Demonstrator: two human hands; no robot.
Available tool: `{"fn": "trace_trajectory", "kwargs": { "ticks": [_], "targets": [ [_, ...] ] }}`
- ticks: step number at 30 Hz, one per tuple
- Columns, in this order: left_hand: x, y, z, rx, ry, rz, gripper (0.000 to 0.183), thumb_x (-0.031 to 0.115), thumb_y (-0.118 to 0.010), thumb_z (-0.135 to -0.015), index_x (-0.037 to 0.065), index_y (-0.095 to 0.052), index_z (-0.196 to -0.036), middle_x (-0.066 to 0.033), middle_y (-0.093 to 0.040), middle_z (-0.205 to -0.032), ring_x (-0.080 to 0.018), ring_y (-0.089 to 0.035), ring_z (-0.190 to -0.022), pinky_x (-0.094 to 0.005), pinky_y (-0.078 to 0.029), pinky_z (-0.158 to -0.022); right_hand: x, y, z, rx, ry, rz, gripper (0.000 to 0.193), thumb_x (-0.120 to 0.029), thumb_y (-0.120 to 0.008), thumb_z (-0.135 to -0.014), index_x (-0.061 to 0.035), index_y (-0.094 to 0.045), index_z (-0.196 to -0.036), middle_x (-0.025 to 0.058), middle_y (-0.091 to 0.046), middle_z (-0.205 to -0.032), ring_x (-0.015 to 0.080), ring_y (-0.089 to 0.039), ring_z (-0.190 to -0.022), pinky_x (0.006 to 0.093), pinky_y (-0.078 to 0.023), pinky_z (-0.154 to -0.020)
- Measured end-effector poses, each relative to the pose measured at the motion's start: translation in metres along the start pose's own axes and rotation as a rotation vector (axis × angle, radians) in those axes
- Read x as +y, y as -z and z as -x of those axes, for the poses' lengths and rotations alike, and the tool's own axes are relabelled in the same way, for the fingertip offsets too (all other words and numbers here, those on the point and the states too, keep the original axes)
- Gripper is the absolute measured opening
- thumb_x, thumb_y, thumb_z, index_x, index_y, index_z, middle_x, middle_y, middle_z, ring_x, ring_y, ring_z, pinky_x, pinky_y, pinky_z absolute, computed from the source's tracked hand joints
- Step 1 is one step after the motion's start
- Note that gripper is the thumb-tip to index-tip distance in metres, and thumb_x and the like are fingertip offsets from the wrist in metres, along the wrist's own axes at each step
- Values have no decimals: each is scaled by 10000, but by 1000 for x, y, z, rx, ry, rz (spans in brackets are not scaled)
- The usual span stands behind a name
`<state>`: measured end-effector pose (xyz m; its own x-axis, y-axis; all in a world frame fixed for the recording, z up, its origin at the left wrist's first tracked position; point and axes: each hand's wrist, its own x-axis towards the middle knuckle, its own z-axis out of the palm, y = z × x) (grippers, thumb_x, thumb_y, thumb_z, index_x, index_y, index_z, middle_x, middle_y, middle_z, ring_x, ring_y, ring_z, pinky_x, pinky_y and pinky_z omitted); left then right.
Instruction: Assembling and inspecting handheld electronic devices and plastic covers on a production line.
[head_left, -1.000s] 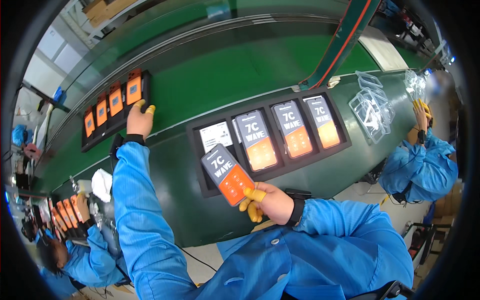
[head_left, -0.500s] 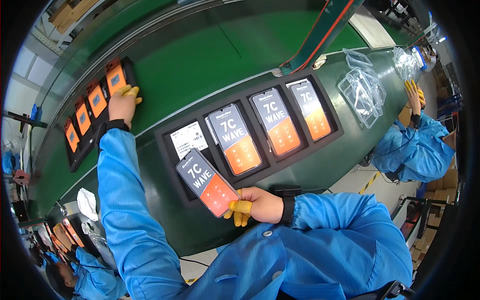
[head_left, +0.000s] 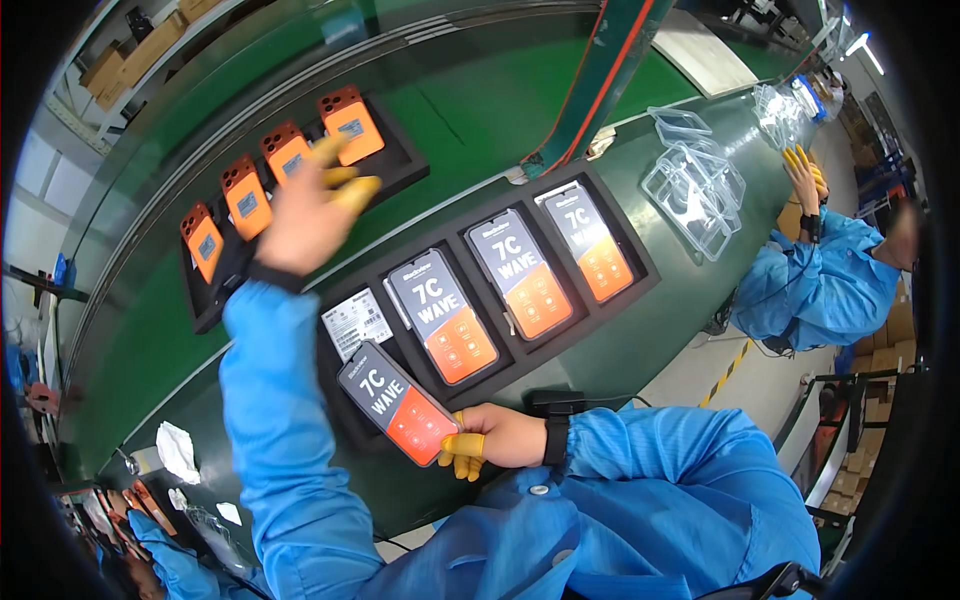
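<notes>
My right hand (head_left: 505, 437), in yellow finger cots, grips a smartphone (head_left: 396, 402) by its lower right corner. The phone has a grey and orange front film and is tilted over the left slot of a black foam tray (head_left: 590, 318). A white label sheet (head_left: 357, 322) shows in that slot. Three similar phones, among them a middle one (head_left: 520, 280), lie face up in the other slots. My left hand (head_left: 312, 215), slightly blurred, has its fingers apart over a second black tray (head_left: 405, 165) of several orange-backed phones (head_left: 357, 130); it covers part of that tray.
Clear plastic trays (head_left: 695, 195) are piled on the green table (head_left: 640, 335) to the right. A dark green post with a red edge (head_left: 590, 95) rises behind the foam tray. At the right, a co-worker in blue (head_left: 820, 280) reaches over the table. Crumpled white paper (head_left: 177, 452) lies left.
The tray of orange-backed phones has moved right along the green belt. My left hand has come off its end phone and shifted right. My right hand still holds its phone.
</notes>
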<state>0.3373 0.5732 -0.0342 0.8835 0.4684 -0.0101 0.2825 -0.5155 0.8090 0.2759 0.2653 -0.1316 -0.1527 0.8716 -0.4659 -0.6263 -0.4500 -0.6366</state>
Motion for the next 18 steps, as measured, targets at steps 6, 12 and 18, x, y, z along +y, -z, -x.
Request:
{"fn": "trace_trajectory", "kwargs": {
  "ticks": [6, 12, 18],
  "targets": [
    [-235, 188, 88, 944, 357, -307, 545, 277, -618, -930, -101, -528, -1313, -186, -606, -1298, -257, -599, -1133, -373, -458, -974, -11, -15, 1, -2, -41, 62, 245, -232, -545, -1019, 0, -621, -1019, 77, -664, -861, 151, -665, -756, 297, -561, -673],
    [-238, 159, 91, 660, 512, -259, 447, 129, -640, -896, -84, -566, -1282, -214, -646, -1221, -279, -613, -1134, -341, -464, -974, 0, -4, -4, -1, -24, 28, 257, -243, -546, -1009, 6, -603, -1034, 98, -663, -949, 170, -656, -738, 314, -568, -648],
    [-200, 88, 31, 518, 329, -449, 471, 72, -648, -871, -74, -543, -1306, -213, -650, -1208, -282, -644, -1094, -354, -495, -957, 6, -5, -7, 30, -6, 69, 322, -276, -549, -1002, 41, -599, -1026, 131, -658, -872, 205, -667, -694, 335, -574, -632]
  ]
}}
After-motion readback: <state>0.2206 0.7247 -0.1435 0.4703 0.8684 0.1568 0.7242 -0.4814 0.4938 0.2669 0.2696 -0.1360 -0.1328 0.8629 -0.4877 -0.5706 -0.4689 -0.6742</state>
